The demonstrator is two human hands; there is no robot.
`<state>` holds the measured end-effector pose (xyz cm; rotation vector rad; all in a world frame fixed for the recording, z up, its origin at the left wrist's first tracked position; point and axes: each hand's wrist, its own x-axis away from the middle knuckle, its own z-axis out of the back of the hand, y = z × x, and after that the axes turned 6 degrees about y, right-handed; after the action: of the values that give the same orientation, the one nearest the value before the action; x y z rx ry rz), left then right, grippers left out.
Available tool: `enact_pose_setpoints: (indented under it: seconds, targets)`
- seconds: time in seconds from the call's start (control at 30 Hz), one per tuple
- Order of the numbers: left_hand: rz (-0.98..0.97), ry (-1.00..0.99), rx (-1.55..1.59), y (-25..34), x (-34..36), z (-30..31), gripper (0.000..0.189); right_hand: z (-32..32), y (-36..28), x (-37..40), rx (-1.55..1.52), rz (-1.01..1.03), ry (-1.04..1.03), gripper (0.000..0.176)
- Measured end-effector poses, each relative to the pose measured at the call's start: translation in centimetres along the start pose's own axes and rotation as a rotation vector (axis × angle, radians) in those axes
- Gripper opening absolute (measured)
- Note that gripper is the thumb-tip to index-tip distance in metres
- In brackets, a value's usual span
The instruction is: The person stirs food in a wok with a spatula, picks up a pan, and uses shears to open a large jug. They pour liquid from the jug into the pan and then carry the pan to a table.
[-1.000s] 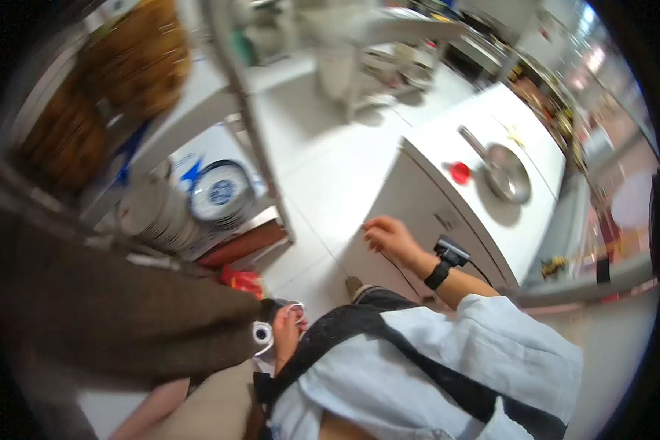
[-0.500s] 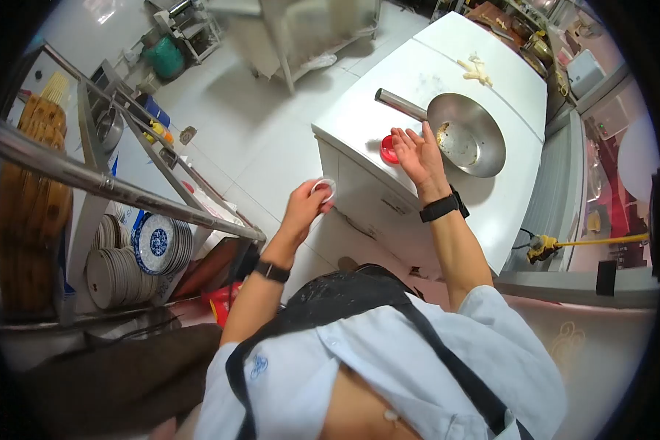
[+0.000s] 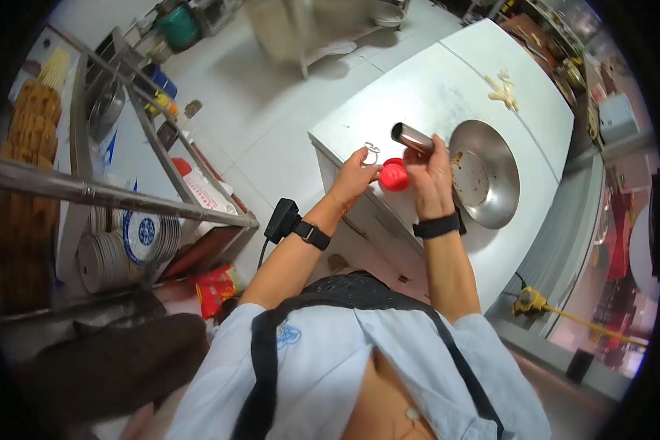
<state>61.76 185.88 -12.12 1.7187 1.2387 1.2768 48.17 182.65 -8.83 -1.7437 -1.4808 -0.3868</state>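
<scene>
My left hand (image 3: 353, 180) is closed, with a small pale, clear-looking ring-shaped piece (image 3: 372, 152) at its thumb and fingertips. Its other fingertips are right at the left edge of a red round lid (image 3: 394, 176), over the near edge of the white worktop. My right hand (image 3: 430, 183), fingers curled, is at the lid's right side and overlaps the metal handle (image 3: 414, 138) of a wok. That steel wok (image 3: 485, 176) rests on the worktop just right of the hand, brown food bits inside.
Crumpled pale gloves (image 3: 503, 90) lie farther back on the white worktop (image 3: 447, 81). To the left, a metal rack (image 3: 110, 199) holds stacked plates (image 3: 145, 233) and wooden pieces (image 3: 40, 125). A yellow object with a cord (image 3: 529, 301) is at the right.
My left hand has moved right and up to the lid with the ring-shaped piece. My right hand, open before, has curled in beside the lid. The view has shifted.
</scene>
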Motion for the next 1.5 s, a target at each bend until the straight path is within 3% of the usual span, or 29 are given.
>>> enact_pose_setpoints:
  seconds: [0.1, 0.13, 0.23, 0.3, 0.33, 0.4, 0.43, 0.5, 0.57, 0.63, 0.7, 0.77, 0.8, 0.83, 0.9, 0.93, 0.97, 1.03, 1.07, 1.1, 1.17, 1.23, 1.27, 1.3, 1.37, 1.43, 1.47, 1.5]
  targets:
    - [-0.074, 0.163, -0.002, 0.0, 1.9, 1.6, 0.033, 1.5, 0.2, 2.6, 0.288, 0.053, -0.220, 0.016]
    - [-0.085, 0.115, -0.011, -0.3, 2.3, 2.6, 0.032, 1.7, 0.8, 3.3, 0.357, 0.045, -0.213, 0.013]
    - [-0.100, 0.094, 0.026, 0.4, 6.5, 5.7, 0.025, 3.2, 3.9, 5.3, 0.624, 0.102, -0.486, 0.013]
    - [-0.038, 0.005, 0.215, 0.1, 9.9, 8.8, 0.026, 3.1, 6.5, 9.1, 0.837, 0.196, -0.598, 0.014]
    - [-0.058, 0.078, 0.233, 0.4, 12.2, 10.2, 0.026, 3.8, 7.8, 9.8, 0.917, 0.113, -0.705, 0.015]
    - [0.018, -0.134, 0.254, 1.0, 17.2, 12.0, 0.029, 5.4, 11.0, 12.1, 1.019, -0.012, -0.850, 0.016]
    - [-0.013, -0.080, 0.277, 0.7, 19.2, 13.0, 0.029, 6.1, 12.7, 13.1, 1.087, -0.081, -0.956, 0.018]
    - [-0.146, -0.015, -0.115, -0.2, 22.9, 14.4, 0.033, 7.9, 16.2, 15.9, 1.153, -0.336, -1.080, 0.022]
    - [-0.381, 0.361, -0.127, -2.2, 26.4, 15.0, 0.033, 10.6, 19.6, 18.3, 1.198, -0.479, -1.192, 0.023]
    - [-0.043, 0.395, 0.449, -4.3, 30.6, 16.2, 0.025, 12.4, 21.9, 21.2, 1.449, -0.752, -1.196, 0.023]
    - [-0.060, 0.543, 0.451, -6.6, 34.7, 17.0, 0.022, 17.1, 25.3, 22.0, 1.419, -0.851, -1.282, 0.030]
    - [-0.071, 0.685, 0.452, -9.3, 38.4, 17.9, 0.019, 17.8, 27.2, 24.3, 1.657, -1.355, -1.320, 0.037]
    - [-0.051, 0.792, 0.420, -10.8, 40.4, 18.1, 0.019, 20.9, 28.7, 23.2, 1.733, -1.270, -1.406, 0.042]
    - [-0.029, 0.898, 0.394, -12.3, 42.3, 18.1, 0.019, 20.6, 29.2, 25.0, 1.943, -1.216, -1.633, 0.039]
    - [-0.027, 1.053, 0.401, -16.4, 45.8, 17.2, 0.022, 22.5, 31.3, 25.0, 2.065, -1.039, -2.479, 0.035]
    - [0.054, 1.104, 0.415, -17.4, 47.6, 16.2, 0.023, 21.8, 31.9, 26.5, 2.070, -1.124, -2.880, 0.031]
    - [0.140, 1.152, 0.434, -18.4, 48.9, 14.9, 0.023, 21.9, 32.9, 26.9, 2.061, -1.165, -2.935, 0.031]
    - [0.227, 1.230, 0.600, -20.4, 50.0, 13.0, 0.025, 22.0, 35.6, 26.6, 2.162, -1.462, -3.527, 0.035]
    - [0.211, 1.261, 0.653, -20.5, 50.3, 12.6, 0.025, 21.3, 37.2, 27.9, 2.058, -1.522, -3.677, 0.032]
    - [0.247, 1.325, 0.774, -20.2, 50.2, 12.4, 0.024, 21.7, 40.1, 25.2, 1.454, -1.740, -3.722, 0.024]
    - [0.272, 1.399, 0.974, -21.5, 49.1, 10.8, 0.023, 21.2, 44.3, 28.4, 2.433, -1.833, -3.359, 0.020]
    - [0.211, 1.577, 1.190, -23.9, 46.3, 9.2, 0.019, 23.3, 49.7, 27.1, 2.151, -1.751, -3.461, 0.016]
    - [0.074, 1.652, 1.342, -23.8, 44.6, 8.6, 0.014, 24.8, 51.8, 27.4, 1.976, -1.500, -3.608, 0.015]
    - [0.065, 1.655, 1.397, -24.4, 42.8, 8.2, 0.014, 26.8, 54.1, 27.6, 1.811, -1.253, -3.699, 0.015]
    - [-0.031, 1.710, 1.523, -25.6, 39.4, 7.9, 0.015, 30.8, 57.7, 28.5, 1.479, -0.446, -3.937, 0.014]
    - [-0.057, 1.732, 1.665, -24.8, 37.3, 8.6, 0.016, 35.6, 62.0, 26.4, 0.922, 0.012, -3.919, 0.012]
    - [-0.045, 1.763, 1.739, -24.5, 36.7, 9.0, 0.017, 37.7, 63.5, 25.6, 0.865, 0.009, -3.977, 0.012]
    - [-0.024, 1.788, 1.822, -24.3, 35.9, 9.2, 0.017, 39.6, 64.7, 24.9, 0.794, 0.235, -3.881, 0.013]
